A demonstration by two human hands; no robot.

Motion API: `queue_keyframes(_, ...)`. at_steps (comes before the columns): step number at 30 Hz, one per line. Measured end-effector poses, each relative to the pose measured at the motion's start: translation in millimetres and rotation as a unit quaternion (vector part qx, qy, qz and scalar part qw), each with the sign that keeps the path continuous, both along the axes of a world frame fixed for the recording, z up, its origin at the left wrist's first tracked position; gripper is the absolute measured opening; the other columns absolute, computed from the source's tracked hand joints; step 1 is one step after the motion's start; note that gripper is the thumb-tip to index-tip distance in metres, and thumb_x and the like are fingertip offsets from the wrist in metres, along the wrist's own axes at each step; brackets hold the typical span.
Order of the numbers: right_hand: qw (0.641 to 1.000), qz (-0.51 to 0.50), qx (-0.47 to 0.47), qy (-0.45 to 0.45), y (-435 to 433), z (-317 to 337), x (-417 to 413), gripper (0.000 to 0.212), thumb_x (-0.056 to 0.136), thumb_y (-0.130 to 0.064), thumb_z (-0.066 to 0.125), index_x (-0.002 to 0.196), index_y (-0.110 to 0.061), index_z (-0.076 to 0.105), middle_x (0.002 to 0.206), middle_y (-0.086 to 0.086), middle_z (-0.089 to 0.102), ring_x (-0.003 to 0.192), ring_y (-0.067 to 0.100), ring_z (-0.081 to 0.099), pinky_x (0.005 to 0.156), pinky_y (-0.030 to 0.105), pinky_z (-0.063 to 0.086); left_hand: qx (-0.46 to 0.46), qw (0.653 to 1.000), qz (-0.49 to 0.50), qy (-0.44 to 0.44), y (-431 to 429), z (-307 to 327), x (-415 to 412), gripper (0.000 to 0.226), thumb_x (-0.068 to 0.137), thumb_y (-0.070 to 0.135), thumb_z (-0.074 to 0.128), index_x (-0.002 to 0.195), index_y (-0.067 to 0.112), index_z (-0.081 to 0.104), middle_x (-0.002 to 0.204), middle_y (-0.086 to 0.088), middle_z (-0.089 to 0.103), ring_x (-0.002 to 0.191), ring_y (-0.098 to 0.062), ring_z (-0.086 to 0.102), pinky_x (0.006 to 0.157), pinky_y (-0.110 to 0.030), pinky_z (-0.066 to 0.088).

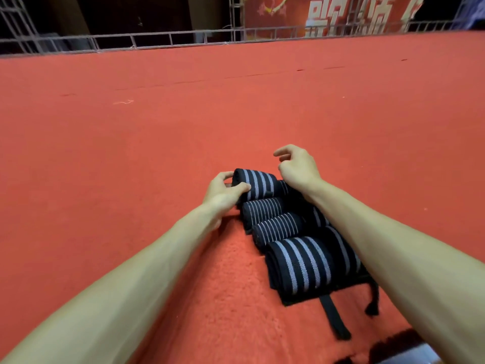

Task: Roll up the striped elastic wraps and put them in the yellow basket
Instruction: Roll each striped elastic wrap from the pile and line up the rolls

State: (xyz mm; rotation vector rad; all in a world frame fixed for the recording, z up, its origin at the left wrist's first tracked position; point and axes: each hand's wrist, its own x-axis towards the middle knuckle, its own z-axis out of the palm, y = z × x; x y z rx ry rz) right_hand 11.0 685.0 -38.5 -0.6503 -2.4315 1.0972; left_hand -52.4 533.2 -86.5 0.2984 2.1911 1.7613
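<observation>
At the near middle of the red-felt counter (131,153) lie the striped elastic wraps (278,227), black with pale grey lines, rolled into fat cylinders and packed side by side in a row that runs away from the person. Four rolls show plainly on the left of the row. The nearest roll (301,264) and the farthest roll (258,183) carry broad stripes, and the two between them carry thin ones. More dark rolls sit touching them on the right, partly hidden under the right forearm (how many, I cannot tell). Two loose black straps (333,319) trail from under the nearest roll toward the counter's near edge.

The hands are apart. The left hand (223,191) grips the left end of the farthest roll, thumb on the striped face and fingers curled round its far side. The right hand (296,166) hangs just above the right end of that roll, fingers loosely curled, holding nothing.

Along the counter's far edge runs a metal railing (157,39), and behind it hangs a red banner (341,17) with large pale characters.
</observation>
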Motion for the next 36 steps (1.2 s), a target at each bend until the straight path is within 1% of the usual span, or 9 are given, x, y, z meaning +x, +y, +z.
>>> queue_keyframes(2, 1.000, 0.014, 0.016, -0.016, -6.9, 0.9, 2.7, 0.045, 0.083, 0.004, 0.044, 0.121, -0.012, 0.064, 0.121, 0.009, 0.063, 0.112, 0.020, 0.058, 0.087, 0.023, 0.042, -0.068, 0.996, -0.013, 0.050, -1.2, 3.9, 4.6, 0.054, 0.076, 0.038, 0.068, 0.126, 0.025, 0.055, 0.109, -0.001, 0.068, 0.091, -0.018, 0.067, 0.081, -0.029, 0.057)
queue_keyframes(4, 0.999, 0.023, 0.030, -0.032, -13.2, 1.7, 5.6, 0.043, 0.083, 0.002, 0.046, 0.120, -0.013, 0.064, 0.121, 0.009, 0.063, 0.112, 0.022, 0.058, 0.091, 0.025, 0.043, -0.130, 0.989, -0.029, 0.070, -7.4, 7.8, 7.4, 0.062, 0.076, 0.046, 0.065, 0.132, 0.022, 0.055, 0.122, 0.004, 0.064, 0.110, -0.019, 0.062, 0.102, -0.032, 0.044)
queue_keyframes(7, 0.997, 0.024, 0.051, -0.048, -26.4, 5.0, 12.4, 0.042, 0.082, -0.001, 0.047, 0.119, -0.014, 0.065, 0.120, 0.011, 0.064, 0.117, 0.028, 0.054, 0.100, 0.032, 0.041, -0.155, 0.985, -0.049, 0.056, -27.6, 11.2, 11.8, 0.051, 0.092, 0.029, 0.063, 0.138, 0.009, 0.050, 0.133, -0.005, 0.057, 0.121, -0.020, 0.055, 0.103, -0.028, 0.039)
queue_keyframes(11, 0.995, -0.006, 0.075, -0.063, -59.3, 13.9, 22.0, 0.043, 0.082, -0.008, 0.043, 0.118, -0.016, 0.065, 0.124, 0.012, 0.060, 0.122, 0.035, 0.041, 0.100, 0.036, 0.035, -0.114, 0.992, -0.022, 0.056, -72.7, 20.9, 25.0, 0.033, 0.093, 0.015, 0.061, 0.126, 0.008, 0.060, 0.113, -0.007, 0.060, 0.096, -0.015, 0.056, 0.077, -0.021, 0.043)
queue_keyframes(18, 0.987, 0.102, 0.079, -0.095, -156.5, 29.2, 27.7, 0.035, 0.085, -0.020, 0.055, 0.119, -0.021, 0.061, 0.128, 0.012, 0.058, 0.123, 0.034, 0.047, 0.104, 0.038, 0.040, -0.061, 0.996, 0.056, 0.037, -191.9, 38.0, 47.3, 0.025, 0.093, 0.011, 0.058, 0.117, 0.011, 0.065, 0.101, -0.004, 0.062, 0.085, -0.017, 0.059, 0.064, -0.018, 0.041)
queue_keyframes(23, 0.967, 0.212, 0.086, -0.114, -249.2, 26.7, 30.7, 0.038, 0.088, -0.024, 0.063, 0.124, -0.015, 0.058, 0.122, 0.010, 0.063, 0.119, 0.027, 0.054, 0.098, 0.031, 0.043, -0.063, 0.987, 0.099, 0.108, -302.5, 56.4, 60.7, 0.019, 0.091, 0.012, 0.059, 0.105, 0.023, 0.066, 0.097, -0.003, 0.066, 0.090, -0.016, 0.062, 0.073, -0.023, 0.043)
queue_keyframes(30, 0.927, 0.336, 0.100, -0.136, -378.7, 12.9, 15.7, 0.042, 0.090, -0.029, 0.063, 0.129, -0.014, 0.055, 0.121, 0.006, 0.064, 0.111, 0.021, 0.059, 0.087, 0.025, 0.041, -0.214, 0.930, 0.210, 0.212, -462.1, 49.4, 80.7, 0.028, 0.087, 0.009, 0.060, 0.111, 0.021, 0.066, 0.103, 0.003, 0.066, 0.097, -0.013, 0.061, 0.085, -0.022, 0.042)
queue_keyframes(33, 0.905, 0.382, 0.123, -0.141, -426.7, 3.7, 6.4, 0.043, 0.090, -0.029, 0.063, 0.129, -0.012, 0.054, 0.121, 0.008, 0.065, 0.112, 0.022, 0.059, 0.089, 0.026, 0.042, -0.292, 0.890, 0.251, 0.246, -513.3, 38.9, 80.5, 0.027, 0.086, 0.012, 0.058, 0.107, 0.024, 0.068, 0.099, 0.004, 0.062, 0.097, -0.016, 0.059, 0.094, -0.034, 0.045)
queue_keyframes(36, 0.887, 0.416, 0.139, -0.143, -462.9, -6.1, -5.6, 0.043, 0.091, -0.029, 0.063, 0.129, -0.011, 0.054, 0.120, 0.009, 0.065, 0.111, 0.023, 0.059, 0.087, 0.025, 0.040, -0.327, 0.887, 0.248, 0.211, -541.6, 15.2, 76.9, 0.024, 0.088, 0.020, 0.058, 0.111, 0.023, 0.067, 0.100, 0.002, 0.059, 0.102, -0.020, 0.058, 0.097, -0.042, 0.044)
